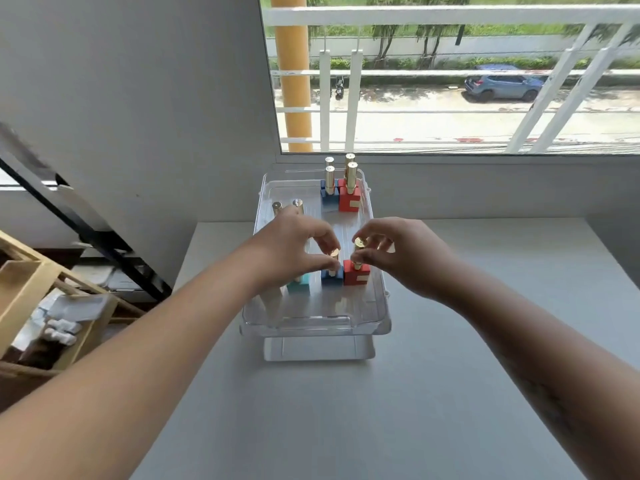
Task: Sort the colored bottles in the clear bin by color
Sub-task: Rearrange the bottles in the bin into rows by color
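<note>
Head: teal bottle (pixel 298 284) behind left hand (pixel 291 249).

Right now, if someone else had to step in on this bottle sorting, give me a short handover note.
Left hand: grip closed on the gold cap of the near blue bottle.
Right hand: grip closed on the gold cap of the near red bottle.
Both bottles stand side by side near the front of the clear bin, a teal bottle to their left.
Far end: blue pair and red pair, already grouped by color.
Two more gold caps show behind the left hand; their colors are hidden.
Left to do: move the near blue and red to their far groups, then group the teal and hidden ones.
</note>
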Available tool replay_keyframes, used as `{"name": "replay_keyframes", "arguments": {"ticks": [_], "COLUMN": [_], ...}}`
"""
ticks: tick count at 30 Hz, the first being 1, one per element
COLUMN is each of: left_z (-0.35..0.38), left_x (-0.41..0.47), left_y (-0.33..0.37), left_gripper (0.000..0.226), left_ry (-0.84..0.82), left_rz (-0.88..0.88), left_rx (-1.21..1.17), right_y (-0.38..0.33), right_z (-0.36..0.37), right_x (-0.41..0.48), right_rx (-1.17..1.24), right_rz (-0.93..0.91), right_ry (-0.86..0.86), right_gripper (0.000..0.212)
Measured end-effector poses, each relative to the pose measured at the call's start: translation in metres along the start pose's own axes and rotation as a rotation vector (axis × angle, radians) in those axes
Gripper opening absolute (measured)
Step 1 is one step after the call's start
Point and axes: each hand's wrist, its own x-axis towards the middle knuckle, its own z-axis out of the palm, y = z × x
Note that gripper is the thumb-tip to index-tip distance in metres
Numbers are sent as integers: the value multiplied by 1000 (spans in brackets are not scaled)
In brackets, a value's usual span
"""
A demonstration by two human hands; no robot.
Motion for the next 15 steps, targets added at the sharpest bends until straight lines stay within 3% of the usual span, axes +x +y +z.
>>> {"name": "replay_keyframes", "arguments": {"ticks": [15], "left_z": [-15], "left_x": [43], "left_y": [9], "left_gripper": [14], "left_ry": [254], "left_rz": [-151], "left_rx": [73], "right_y": [3], "right_z": [-18], "right_x": [43], "right_rx": [-6], "right_rz": [-61], "right_ry": [129], "right_gripper": [22]}}
